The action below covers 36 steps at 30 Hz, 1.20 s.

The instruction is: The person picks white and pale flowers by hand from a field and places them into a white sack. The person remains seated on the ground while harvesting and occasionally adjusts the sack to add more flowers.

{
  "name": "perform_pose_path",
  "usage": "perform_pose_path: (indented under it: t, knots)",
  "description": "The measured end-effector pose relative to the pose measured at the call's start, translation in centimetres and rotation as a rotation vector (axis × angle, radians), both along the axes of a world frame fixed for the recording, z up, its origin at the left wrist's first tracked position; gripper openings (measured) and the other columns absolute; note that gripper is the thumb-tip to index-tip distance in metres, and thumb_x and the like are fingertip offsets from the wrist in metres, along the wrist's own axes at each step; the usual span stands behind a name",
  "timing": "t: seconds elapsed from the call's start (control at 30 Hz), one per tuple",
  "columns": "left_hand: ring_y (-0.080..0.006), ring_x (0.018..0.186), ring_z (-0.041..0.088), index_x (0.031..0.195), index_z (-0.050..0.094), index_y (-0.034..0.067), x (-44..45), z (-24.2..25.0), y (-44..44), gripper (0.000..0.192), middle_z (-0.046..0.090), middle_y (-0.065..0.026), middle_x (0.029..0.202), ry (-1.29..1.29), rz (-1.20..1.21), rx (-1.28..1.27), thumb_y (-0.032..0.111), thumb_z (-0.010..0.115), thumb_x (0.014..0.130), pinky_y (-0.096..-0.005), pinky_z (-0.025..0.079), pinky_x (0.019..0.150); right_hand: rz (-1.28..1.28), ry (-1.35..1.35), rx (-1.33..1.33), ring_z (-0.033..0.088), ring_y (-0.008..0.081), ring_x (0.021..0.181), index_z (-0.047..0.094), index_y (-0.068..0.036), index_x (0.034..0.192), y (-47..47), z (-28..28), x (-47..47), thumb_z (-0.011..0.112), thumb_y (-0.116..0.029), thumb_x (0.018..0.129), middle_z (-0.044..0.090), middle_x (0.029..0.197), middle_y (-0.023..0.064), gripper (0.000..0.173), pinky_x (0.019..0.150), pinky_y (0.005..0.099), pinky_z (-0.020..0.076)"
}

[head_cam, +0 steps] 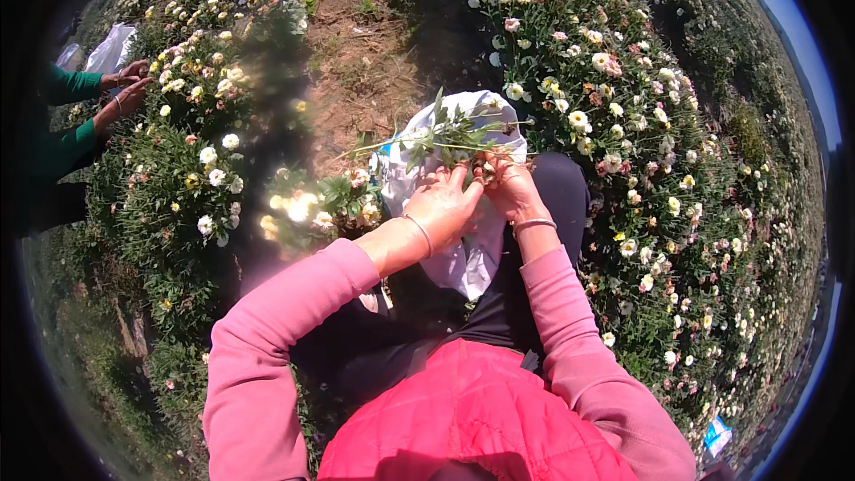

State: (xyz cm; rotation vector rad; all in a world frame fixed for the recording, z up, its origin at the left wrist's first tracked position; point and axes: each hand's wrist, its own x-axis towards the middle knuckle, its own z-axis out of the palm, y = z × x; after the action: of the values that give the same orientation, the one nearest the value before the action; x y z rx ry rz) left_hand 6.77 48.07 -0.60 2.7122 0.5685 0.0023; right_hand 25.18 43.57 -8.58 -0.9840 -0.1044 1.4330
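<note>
Over a white plastic bag (457,274), my two hands meet at a small bunch of faded flower heads (489,172). My right hand (513,188) is closed around the bunch, its fingers curled. From the other side, my left hand (441,204) takes hold of it with thumb and fingertips; the exact grip is partly hidden. Just beyond my fingers, long leafy flower stems (444,133) lie crosswise above the bag's mouth. The bag sits between my legs, against my right knee (560,190).
Dense rows of white and pale yellow flowers (628,123) grow on both sides. A bare soil path (354,60) runs ahead. At the left, another person's hands (127,90) reach into a flower row near a whitish bag (112,48). A blue-and-white packet (717,436) lies at lower right.
</note>
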Motion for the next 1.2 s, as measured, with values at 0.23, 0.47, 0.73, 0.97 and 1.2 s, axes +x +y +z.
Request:
perform_pose_path:
  t: [0.23, 0.47, 0.73, 0.97, 1.2]
  knots:
    - [-0.0279, 0.093, 0.065, 0.124, 0.060, 0.010, -0.6, 4.5, 5.2, 0.047, 0.063, -0.0090, 0.102, -0.347, 0.016, 0.533, 0.022, 0.074, 0.080, -0.0408, 0.053, 0.076, 0.027, 0.062, 0.008, 0.058, 0.0103, 0.081, 0.062, -0.013, 0.107, 1.1, 0.1, -1.7, 0.061, -0.006, 0.099, 0.064, 0.097, -0.0023, 0.011, 0.071, 0.0262, 0.0493]
    - [-0.0308, 0.065, 0.069, 0.115, 0.058, 0.011, -5.4, 4.9, 7.9, 0.024, 0.063, -0.0108, 0.086, -0.032, -0.020, 0.333, 0.015, 0.055, 0.092, -0.0436, 0.055, 0.052, 0.205, -0.283, 0.089, 0.045, 0.0013, 0.059, 0.066, -0.009, 0.100, 1.6, 0.2, -4.5, 0.067, -0.027, 0.100, 0.056, 0.075, -0.0085, 0.018, 0.051, 0.0189, 0.0322]
    - [-0.0289, 0.064, 0.064, 0.124, 0.059, 0.013, -32.2, 8.5, 6.7, 0.038, 0.061, -0.0088, 0.086, 0.167, 0.432, 0.534, 0.021, 0.070, 0.088, -0.0402, 0.051, 0.052, 0.523, -1.351, 0.082, 0.058, 0.0212, 0.076, 0.067, 0.000, 0.096, 0.4, -1.6, -3.6, 0.068, -0.015, 0.090, 0.065, 0.084, 0.0065, 0.016, 0.068, 0.0352, 0.0473]
    - [-0.0335, 0.101, 0.064, 0.121, 0.065, 0.008, -43.2, 0.0, -0.7, 0.039, 0.065, -0.0125, 0.114, 0.150, 0.886, -0.066, 0.033, 0.071, 0.092, -0.0408, 0.051, 0.087, 0.700, -1.271, 0.070, 0.059, 0.0144, 0.061, 0.064, 0.001, 0.087, 4.6, 12.0, -9.3, 0.072, -0.016, 0.092, 0.063, 0.067, 0.0046, 0.020, 0.058, 0.0315, 0.0474]
    - [-0.0165, 0.053, 0.062, 0.129, 0.056, 0.003, -41.7, -7.2, 8.5, 0.058, 0.070, -0.0108, 0.085, -0.215, 1.522, 0.075, 0.045, 0.071, 0.092, -0.0313, 0.051, 0.050, 0.913, -1.130, 0.645, 0.065, 0.0211, 0.084, 0.057, 0.000, 0.124, 19.2, 9.6, -28.6, 0.076, -0.022, 0.088, 0.061, 0.108, 0.0146, 0.046, 0.075, 0.0350, 0.0532]
